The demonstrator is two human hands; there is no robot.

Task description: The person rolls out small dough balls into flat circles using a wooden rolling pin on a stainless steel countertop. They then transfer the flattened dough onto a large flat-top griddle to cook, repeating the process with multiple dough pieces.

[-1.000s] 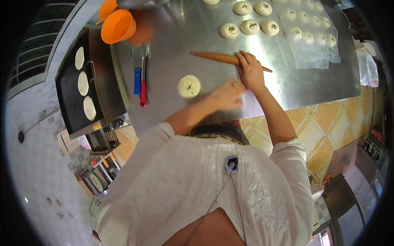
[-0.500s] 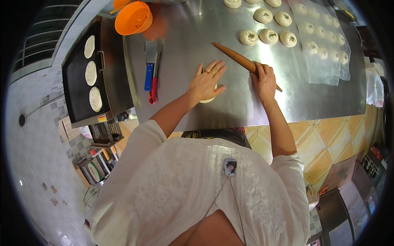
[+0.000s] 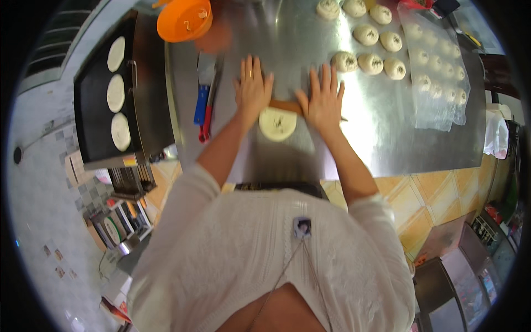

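Note:
A wooden rolling pin (image 3: 284,105) lies crosswise on the far part of a flat round of dough (image 3: 276,125) with dark flecks. My left hand (image 3: 251,88) rests flat over the pin's left part, fingers stretched forward. My right hand (image 3: 322,99) lies over its right part, fingers spread out, and a thin tip of the pin shows beyond it. Left of my hands, a blue-handled scraper (image 3: 200,105) and a red-handled tool (image 3: 206,122) lie side by side on the steel table (image 3: 232,155).
At left, a black griddle (image 3: 94,122) carries three flat dough rounds (image 3: 115,94). An orange bowl (image 3: 182,30) stands at the table's back. Several filled dough balls (image 3: 370,63) sit at back right, beside more under a plastic sheet (image 3: 434,110). A white bag (image 3: 495,138) is beyond the right edge.
The rolling pin has swung from slanting at the right to lying across the dough. My left hand has left the dough's top for the pin; my right hand's fingers have spread out from their grip.

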